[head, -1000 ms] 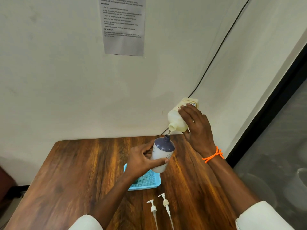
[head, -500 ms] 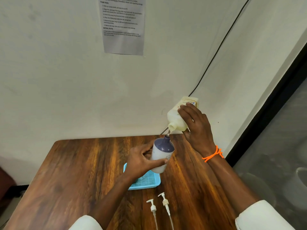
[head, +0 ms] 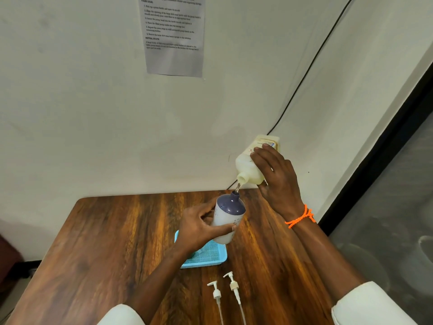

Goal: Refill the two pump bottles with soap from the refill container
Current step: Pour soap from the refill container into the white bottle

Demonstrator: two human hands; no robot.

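Note:
My left hand [head: 198, 229] grips a white pump bottle [head: 228, 218] with a purple domed top, held above the wooden table and tilted slightly right, its neck uncapped. My right hand [head: 277, 178] holds the pale yellow refill container [head: 254, 164] tipped mouth-down just above that neck. A thin clear stream of soap [head: 237, 187] runs from the container's spout into the bottle. Two white pump heads [head: 233, 286] with long tubes lie on the table near me. A second pump bottle is not visible.
A light blue mesh tray [head: 208, 255] sits on the wooden table [head: 105, 242] under my left hand. The white wall stands right behind, with a printed sheet [head: 174, 36] and a black cable [head: 311, 64]. A dark frame borders the right.
Almost nothing has moved. Both hands keep their positions, with the container still tipped over the bottle's neck and soap running.

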